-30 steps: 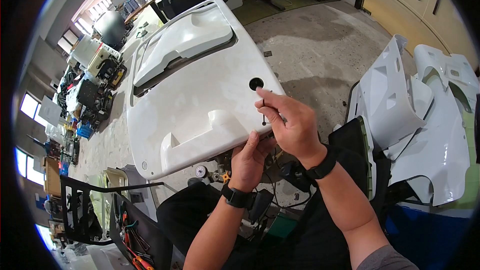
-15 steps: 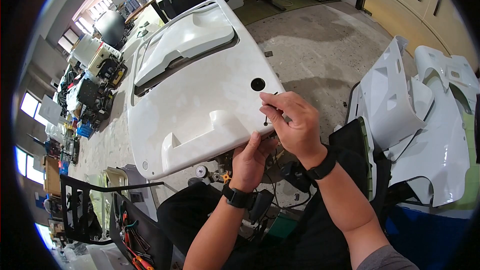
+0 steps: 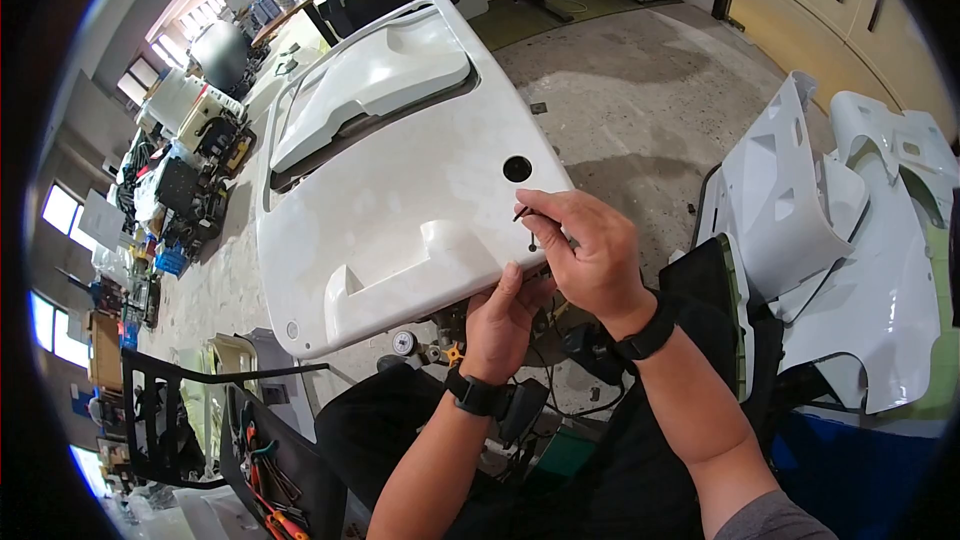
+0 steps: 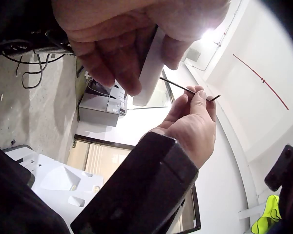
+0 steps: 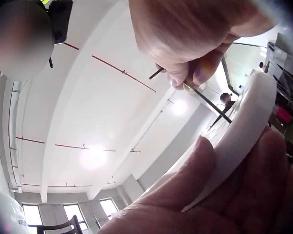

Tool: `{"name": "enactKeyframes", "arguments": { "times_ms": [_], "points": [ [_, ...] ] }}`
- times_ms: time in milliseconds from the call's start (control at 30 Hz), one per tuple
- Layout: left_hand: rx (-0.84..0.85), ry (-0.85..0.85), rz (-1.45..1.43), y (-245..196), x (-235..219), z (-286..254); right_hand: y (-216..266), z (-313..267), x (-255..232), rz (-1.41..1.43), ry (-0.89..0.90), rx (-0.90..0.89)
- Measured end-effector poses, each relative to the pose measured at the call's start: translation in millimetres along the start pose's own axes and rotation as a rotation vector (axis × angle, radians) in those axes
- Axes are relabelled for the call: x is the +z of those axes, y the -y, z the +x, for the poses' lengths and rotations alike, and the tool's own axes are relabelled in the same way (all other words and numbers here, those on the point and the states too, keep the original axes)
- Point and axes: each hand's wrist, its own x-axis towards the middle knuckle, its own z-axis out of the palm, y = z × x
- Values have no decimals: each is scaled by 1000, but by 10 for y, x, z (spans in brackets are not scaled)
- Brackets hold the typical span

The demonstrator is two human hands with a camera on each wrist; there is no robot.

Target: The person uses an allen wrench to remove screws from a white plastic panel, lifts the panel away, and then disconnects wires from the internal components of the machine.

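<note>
A large white molded panel (image 3: 400, 215) lies in front of me, with a round dark hole near its right edge. My left hand (image 3: 495, 330) grips its near edge, thumb on top and fingers underneath. Above the near right corner, my right hand (image 3: 592, 252) pinches a thin black L-shaped hex key (image 5: 212, 105) close to its bend. The key's long arm runs down to the panel's top face, beside the left thumb. Its short bent end sticks out past the fingertips in both wrist views. The key's lower tip is hidden at the panel's surface.
White molded shells (image 3: 790, 190) stand on the floor at right. A black chair (image 3: 285, 440) at lower left carries pliers and other tools (image 3: 265, 480). Cables and a round gauge (image 3: 403, 342) show beneath the panel's near edge. Machines and boxes line the left side.
My right hand has drawn back slightly from the round hole, its extended index finger bending in. The hex key's short end has swung round toward the left. My left hand keeps its place.
</note>
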Motion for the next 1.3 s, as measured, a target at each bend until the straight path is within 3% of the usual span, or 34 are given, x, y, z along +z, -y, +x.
{"name": "enactKeyframes", "arguments": {
  "times_ms": [467,533,933,1167,1300],
  "points": [
    [29,12,3,4,30,-2,24,-1,1,-87,-26,-162],
    [20,19,2,13,-9,8,29,-12,8,-55,-42,-30],
    [-4,-18,-25,20,-29,15,21,-25,1,57,-48,98],
    [-3,10,72,17,-23,-3,26,-39,22,138,-68,120],
    [3,7,65,12,-16,4,2,-33,29,59,-66,29]
  ]
}}
